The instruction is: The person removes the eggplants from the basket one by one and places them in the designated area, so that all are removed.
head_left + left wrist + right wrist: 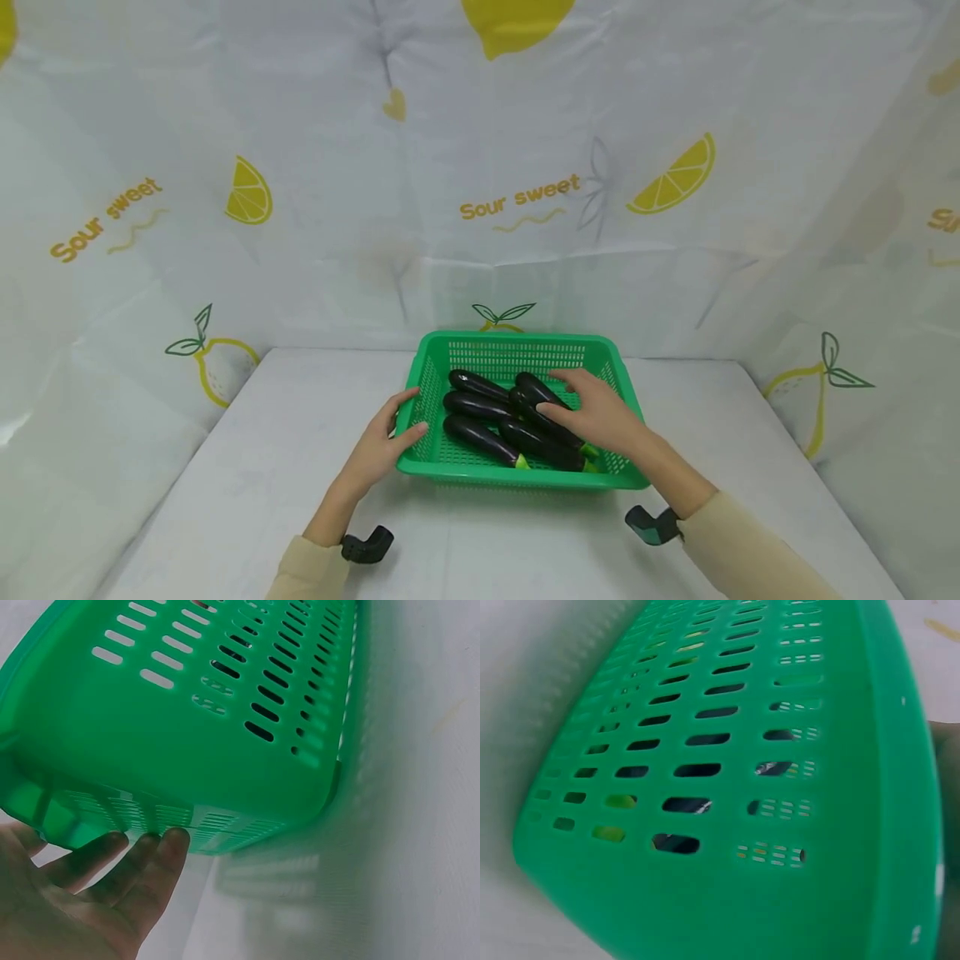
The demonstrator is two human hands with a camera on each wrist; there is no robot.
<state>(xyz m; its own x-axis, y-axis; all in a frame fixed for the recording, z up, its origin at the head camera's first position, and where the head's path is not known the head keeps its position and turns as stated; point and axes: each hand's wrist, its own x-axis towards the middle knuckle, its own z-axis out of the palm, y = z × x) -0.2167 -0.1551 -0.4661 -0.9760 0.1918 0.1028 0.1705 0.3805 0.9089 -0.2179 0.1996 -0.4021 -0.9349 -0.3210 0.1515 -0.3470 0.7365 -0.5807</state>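
Note:
A green plastic basket [517, 481] with slotted walls stands on the white table, holding several dark purple eggplants [480, 438] with green stem ends. My left hand [378, 446] grips the basket's left rim; its thumb lies over the edge, and in the left wrist view several fingers [154, 881] reach along the outer wall. Over the right part of the basket, my right hand [600, 412] reaches in with thumb and fingers spread above the eggplants on that side. The thumb tip is right at one eggplant [532, 410]. In the right wrist view the basket wall hides most of this hand.
A pale cloth printed with lemons and lettering [517, 200] hangs behind the table [322, 400] and at both sides. Dark wrist mounts [367, 546] sit below each hand near the front.

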